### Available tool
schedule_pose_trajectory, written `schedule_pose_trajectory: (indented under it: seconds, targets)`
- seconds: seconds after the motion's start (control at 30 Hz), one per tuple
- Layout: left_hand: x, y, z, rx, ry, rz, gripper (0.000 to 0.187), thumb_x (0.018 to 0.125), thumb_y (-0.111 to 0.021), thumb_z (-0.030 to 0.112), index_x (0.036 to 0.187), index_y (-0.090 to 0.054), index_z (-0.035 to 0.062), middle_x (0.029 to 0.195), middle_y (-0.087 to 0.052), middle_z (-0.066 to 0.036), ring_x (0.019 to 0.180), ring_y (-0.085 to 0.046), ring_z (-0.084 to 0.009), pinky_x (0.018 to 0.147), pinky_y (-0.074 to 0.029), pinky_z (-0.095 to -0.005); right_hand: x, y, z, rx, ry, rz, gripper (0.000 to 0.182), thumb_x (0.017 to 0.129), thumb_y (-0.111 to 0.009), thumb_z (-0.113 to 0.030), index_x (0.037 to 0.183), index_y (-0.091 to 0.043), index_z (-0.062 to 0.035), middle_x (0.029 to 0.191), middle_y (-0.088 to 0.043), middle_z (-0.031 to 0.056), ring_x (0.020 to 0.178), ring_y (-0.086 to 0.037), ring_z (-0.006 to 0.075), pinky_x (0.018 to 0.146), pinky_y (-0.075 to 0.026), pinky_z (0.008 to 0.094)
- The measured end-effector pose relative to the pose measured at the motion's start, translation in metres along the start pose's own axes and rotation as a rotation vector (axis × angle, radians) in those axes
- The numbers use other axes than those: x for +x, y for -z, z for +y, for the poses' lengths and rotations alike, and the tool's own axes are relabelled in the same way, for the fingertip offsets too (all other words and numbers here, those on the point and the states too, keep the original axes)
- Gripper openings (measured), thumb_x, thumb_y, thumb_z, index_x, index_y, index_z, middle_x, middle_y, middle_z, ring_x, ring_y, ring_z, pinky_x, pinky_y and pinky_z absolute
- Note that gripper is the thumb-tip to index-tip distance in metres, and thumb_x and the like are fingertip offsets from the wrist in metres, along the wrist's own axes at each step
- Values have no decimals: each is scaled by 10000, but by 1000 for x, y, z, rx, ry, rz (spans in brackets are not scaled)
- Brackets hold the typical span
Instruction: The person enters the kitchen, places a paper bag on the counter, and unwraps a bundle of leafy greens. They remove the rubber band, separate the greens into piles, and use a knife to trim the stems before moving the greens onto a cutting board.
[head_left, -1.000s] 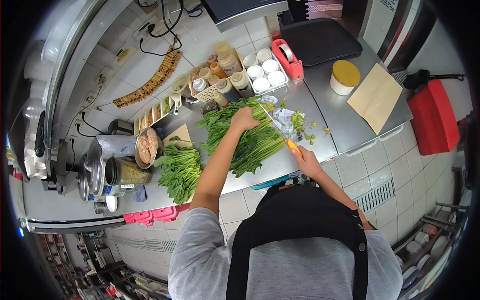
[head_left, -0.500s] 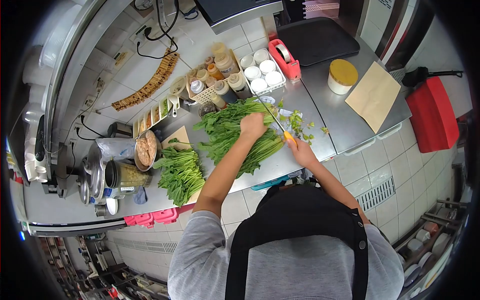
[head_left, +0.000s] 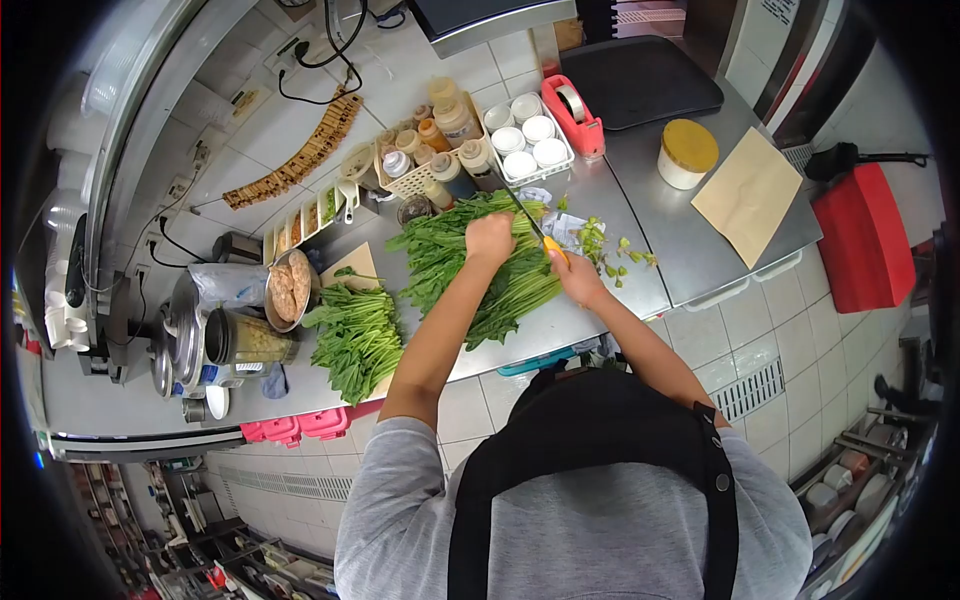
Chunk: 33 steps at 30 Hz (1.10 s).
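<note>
A large heap of leafy greens (head_left: 440,250) lies on the steel counter, its stems pointing right. My left hand (head_left: 490,238) is closed in a fist over the stems, pressing on the bunch. In my right hand (head_left: 577,278) is a knife (head_left: 553,246) with a yellow handle, gripped from the near side. Its blade slants up and left across the stem ends, just right of my left hand. Cut stem ends with small leaves (head_left: 605,250) are scattered to the right of the blade. A second bunch of greens (head_left: 357,338) rests at the left.
Sauce bottles (head_left: 450,120) and a basket of white-lidded containers (head_left: 527,137) line the back, beside a red tape dispenser (head_left: 573,115). A yellow-lidded tub (head_left: 687,153) and brown paper (head_left: 748,197) sit right. Left are a bowl of meat (head_left: 290,290) and jars (head_left: 255,338).
My left hand has shifted slightly left along the stems. My right hand and the knife have also moved left, the blade coming further over the bunch.
</note>
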<state>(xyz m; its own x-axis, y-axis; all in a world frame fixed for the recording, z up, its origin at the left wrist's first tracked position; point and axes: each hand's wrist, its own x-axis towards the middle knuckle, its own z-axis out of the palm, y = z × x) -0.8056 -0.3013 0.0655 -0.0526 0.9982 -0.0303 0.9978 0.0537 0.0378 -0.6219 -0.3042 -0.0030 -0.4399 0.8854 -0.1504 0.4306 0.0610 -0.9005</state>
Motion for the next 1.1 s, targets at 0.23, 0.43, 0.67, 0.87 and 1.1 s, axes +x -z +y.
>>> schedule_pose_trajectory:
  seconds: [0.23,0.43,0.67,0.87,1.1]
  targets:
    - [-4,-5,7,-82,110,34,356,660,-706,239,973,-606,103,845,-640,-110,809,-628,-277,712,-500,-381,8,5,-11,61,-68,34,560,895,-378,-495,803,-605,9,755,-617,181,743,-593,331,694,-448,389]
    - [1,4,-21,-405,254,102,422,660,-712,278,1016,-616,72,905,-639,-150,825,-616,-310,732,-494,-397,-23,16,8,164,-38,32,472,910,-419,-424,867,-604,8,756,-616,173,711,-596,288,668,-451,342]
    - [3,25,-22,-436,221,92,411,662,-702,288,986,-617,51,903,-642,-150,821,-616,-309,725,-491,-389,-54,28,12,116,28,24,424,903,-462,-393,883,-603,6,722,-609,158,657,-588,257,624,-451,327]
    - [-3,2,7,-98,70,170,319,626,-716,163,875,-548,56,873,-610,-133,808,-611,-293,707,-473,-403,-41,23,-9,227,55,108,312,843,-597,-304,901,-594,3,646,-567,100,605,-540,163,591,-439,288]
    - [-22,-31,35,88,-131,198,358,585,-726,148,879,-535,74,834,-595,-74,805,-606,-224,718,-453,-371,11,13,-31,657,-149,203,156,786,-651,-147,912,-621,-59,624,-547,4,501,-481,72,449,-399,233]
